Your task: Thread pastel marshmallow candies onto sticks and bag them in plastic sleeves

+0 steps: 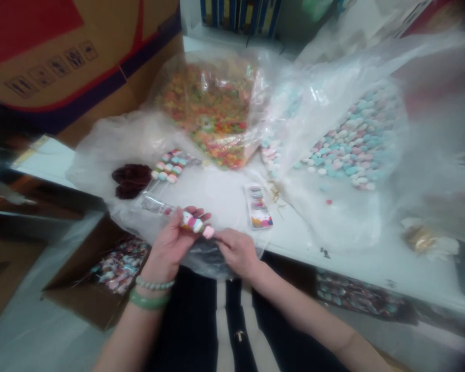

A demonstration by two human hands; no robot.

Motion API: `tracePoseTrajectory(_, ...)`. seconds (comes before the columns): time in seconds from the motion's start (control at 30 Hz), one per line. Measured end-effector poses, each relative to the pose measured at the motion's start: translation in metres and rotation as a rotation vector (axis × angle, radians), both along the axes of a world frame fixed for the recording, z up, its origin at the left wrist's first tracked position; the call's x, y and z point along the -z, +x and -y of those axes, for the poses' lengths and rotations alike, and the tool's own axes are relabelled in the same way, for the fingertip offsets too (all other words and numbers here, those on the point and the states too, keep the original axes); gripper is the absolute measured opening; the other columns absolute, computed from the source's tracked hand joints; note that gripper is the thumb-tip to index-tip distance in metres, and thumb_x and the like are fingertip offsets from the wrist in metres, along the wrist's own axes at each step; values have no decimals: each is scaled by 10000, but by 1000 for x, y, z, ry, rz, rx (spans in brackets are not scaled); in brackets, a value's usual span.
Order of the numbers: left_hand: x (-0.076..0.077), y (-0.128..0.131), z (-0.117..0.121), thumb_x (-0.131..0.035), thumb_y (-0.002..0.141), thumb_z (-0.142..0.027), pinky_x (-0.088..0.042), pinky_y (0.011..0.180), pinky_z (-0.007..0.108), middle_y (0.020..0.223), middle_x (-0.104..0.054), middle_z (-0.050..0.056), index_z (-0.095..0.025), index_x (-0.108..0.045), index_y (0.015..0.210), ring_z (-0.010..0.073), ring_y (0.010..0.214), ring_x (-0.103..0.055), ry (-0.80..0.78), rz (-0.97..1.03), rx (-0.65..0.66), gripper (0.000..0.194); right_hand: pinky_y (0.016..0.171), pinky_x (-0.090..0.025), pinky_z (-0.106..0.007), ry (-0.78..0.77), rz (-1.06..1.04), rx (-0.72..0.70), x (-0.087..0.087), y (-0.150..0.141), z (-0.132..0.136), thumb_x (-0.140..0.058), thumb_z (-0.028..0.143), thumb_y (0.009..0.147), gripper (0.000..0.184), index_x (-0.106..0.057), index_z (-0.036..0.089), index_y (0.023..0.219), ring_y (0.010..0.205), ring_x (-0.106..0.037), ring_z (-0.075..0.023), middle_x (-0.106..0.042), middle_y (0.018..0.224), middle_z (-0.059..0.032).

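Observation:
My left hand (175, 238) is closed around a row of pastel candy-like pieces (194, 222), coloured white, blue, pink and yellow. A pink piece (208, 232) sits at the right end of the row, between my hands. Right beside it, the fingers of my right hand (237, 251) are pinched together; what they grip is too small and blurred to make out. A bundle of similar pastel rows (169, 166) lies on the plastic sheet, just left of a printed card or packet (259, 207). Dark red-brown pieces (132, 180) are heaped at the left.
Behind my hands lie a clear bag of orange and green pieces (217, 113) and another of pastel discs (356, 134). A large carton (77, 98) stands back left. Below the table (294, 243), an open box (73, 279) holds colourful wrapped pieces. Gold ties (274, 191) lie near the card.

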State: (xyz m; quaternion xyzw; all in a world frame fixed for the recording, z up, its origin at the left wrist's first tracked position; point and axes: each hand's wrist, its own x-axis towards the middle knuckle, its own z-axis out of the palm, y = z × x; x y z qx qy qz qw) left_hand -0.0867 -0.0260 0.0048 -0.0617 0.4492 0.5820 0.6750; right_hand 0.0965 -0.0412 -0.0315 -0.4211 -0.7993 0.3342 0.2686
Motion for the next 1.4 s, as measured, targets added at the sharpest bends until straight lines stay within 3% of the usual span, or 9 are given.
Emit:
tracePoseTrajectory(0.17,1,10,-5,-540,948,-354,-569,829,463,831,-701,71,-150,-613,737,257,949,-688,-57,4,-132,302,619,-352,-280,343,164,-70,-5,-6,8,-410,110,931,272,-636,176,796,646,-518,-158,-610,707,-46)
tracePoseTrajectory(0.33,5,11,-3,-643,868,-455,-571,810,458,759,-683,57,-155,-610,715,266,903,-697,10,-50,-96,338,633,-364,-273,219,103,-75,-7,-5,4,-423,135,937,256,-644,181,817,665,-525,-156,-612,734,-44)
tracePoseTrajectory(0.43,10,6,0,-701,809,-494,-570,800,446,737,-675,61,-147,-630,730,273,854,-702,40,-96,13,363,689,-403,-260,-72,-81,-60,-12,-3,-2,-477,170,916,211,-675,198,849,722,-564,-147,-639,780,-25)
tracePoseTrajectory(0.53,15,1,1,-714,796,-495,-565,793,447,770,-689,74,-145,-646,744,281,852,-700,43,-67,77,361,622,-395,-238,-618,-359,60,-17,-3,-8,-568,179,812,115,-682,193,818,629,-526,-118,-587,663,25)
tracePoseTrajectory(0.67,18,3,1,-722,787,-497,-558,813,455,773,-698,73,-152,-663,737,279,841,-695,78,-54,84,353,425,-173,-192,-1284,-717,161,-13,-6,-10,-643,192,713,88,-647,149,789,428,-278,-56,-422,496,76)
tracePoseTrajectory(0.93,8,8,3,-681,817,-510,-572,763,433,812,-710,88,-145,-660,719,292,860,-696,42,-39,124,378,382,-94,-134,-1749,-1046,-55,6,2,-15,-610,141,779,57,-565,149,812,407,-126,-36,-284,482,113)
tracePoseTrajectory(1.17,11,7,5,-671,848,-456,-572,784,422,889,-727,119,-120,-679,766,281,849,-709,36,-77,162,346,399,-151,-172,-1331,-838,148,-4,-3,-12,-669,208,708,135,-644,129,815,417,-235,-41,-399,498,84)
tracePoseTrajectory(1.3,12,14,6,-648,864,-460,-569,805,415,881,-727,105,-130,-666,747,279,867,-710,56,-52,162,351,609,-423,-235,-669,-491,162,-9,-14,-2,-570,213,793,104,-669,186,808,637,-536,-123,-610,691,8)
tracePoseTrajectory(1.4,10,14,5,-596,897,-463,-566,823,427,912,-724,127,-119,-674,769,287,884,-706,35,-8,198,376,777,-457,-288,-185,-247,76,-5,-16,5,-476,204,884,199,-675,200,869,838,-615,-178,-688,860,-42)
